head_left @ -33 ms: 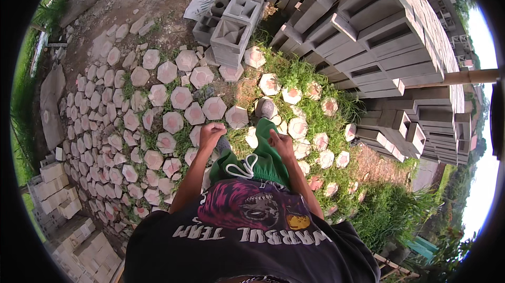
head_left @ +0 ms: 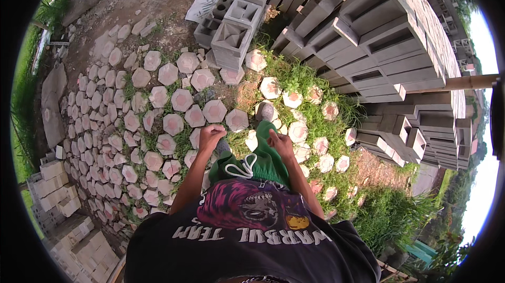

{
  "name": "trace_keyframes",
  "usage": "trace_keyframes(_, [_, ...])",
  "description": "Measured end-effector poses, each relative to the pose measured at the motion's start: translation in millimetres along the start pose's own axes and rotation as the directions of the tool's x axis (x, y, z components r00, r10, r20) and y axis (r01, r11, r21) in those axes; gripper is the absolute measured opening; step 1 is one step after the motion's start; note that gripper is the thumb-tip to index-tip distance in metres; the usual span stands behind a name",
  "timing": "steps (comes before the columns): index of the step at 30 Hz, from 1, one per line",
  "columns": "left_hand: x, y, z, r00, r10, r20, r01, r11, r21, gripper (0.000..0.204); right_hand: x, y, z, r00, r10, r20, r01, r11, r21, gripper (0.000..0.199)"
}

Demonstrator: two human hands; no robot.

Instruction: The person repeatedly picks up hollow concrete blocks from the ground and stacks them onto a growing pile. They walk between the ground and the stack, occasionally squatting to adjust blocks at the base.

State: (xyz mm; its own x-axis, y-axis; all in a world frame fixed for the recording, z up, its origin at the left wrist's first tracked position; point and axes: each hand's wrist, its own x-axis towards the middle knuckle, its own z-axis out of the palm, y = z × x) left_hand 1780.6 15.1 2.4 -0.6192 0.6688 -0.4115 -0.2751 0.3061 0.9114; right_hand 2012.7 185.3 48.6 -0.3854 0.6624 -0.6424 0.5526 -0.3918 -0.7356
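Note:
My left hand [head_left: 211,136] is held out in front of my left leg, its fingers curled closed with nothing showing in them. Over the right leg of my green shorts [head_left: 267,159] is my right hand [head_left: 281,143], its fingers also curled in and the thumb lying forward; no object shows in it. White drawstrings [head_left: 242,167] hang at the waist between my forearms. Below the hands, hexagonal paving stones [head_left: 236,119] with reddish centres cover the ground. One of my feet, in a grey speckled shoe [head_left: 264,110], stands ahead among them.
Grey hollow concrete blocks [head_left: 231,41] stand stacked ahead, beside a white sack [head_left: 209,2]. Large block stacks [head_left: 368,46] rise along the right, with a wooden pole [head_left: 452,83] sticking out. Grass [head_left: 315,86] grows between the right-hand stones. Pale blocks [head_left: 79,249] are piled at lower left.
The surroundings have shifted very slightly in the view. Both hands keep the same curled pose and place.

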Motion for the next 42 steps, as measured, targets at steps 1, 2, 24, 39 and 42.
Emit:
trace_keyframes(1, [9.5,0.7,4.3,0.999,0.015,-0.029,-0.014,1.0,0.023,0.016,22.0,-10.4,-6.8,0.999,-0.023,0.042,0.023,1.0,0.008,0.047])
trace_keyframes(2, [22.2,3.0,8.3,0.998,0.029,-0.059,-0.027,0.999,0.046,0.017,45.4,-20.8,-14.5,0.995,-0.047,0.085,0.046,0.999,0.016,0.047])
trace_keyframes(24, [282.4,41.0,92.0,0.884,-0.322,-0.339,0.222,0.927,-0.304,0.035,369.8,-194.2,-106.3,0.983,0.04,0.18,-0.023,0.995,-0.097,0.034])
trace_keyframes(39, [545.3,123.6,100.2,0.867,-0.086,-0.49,0.132,0.989,0.06,0.035,644.2,-298.4,-19.3,0.931,0.326,0.166,-0.286,0.931,-0.227,0.045])
trace_keyframes(42, [611.1,112.9,102.9,0.86,0.02,-0.509,0.14,0.952,0.274,0.04,694.6,-297.9,26.6,0.87,0.48,0.112,-0.464,0.875,-0.139,0.066])
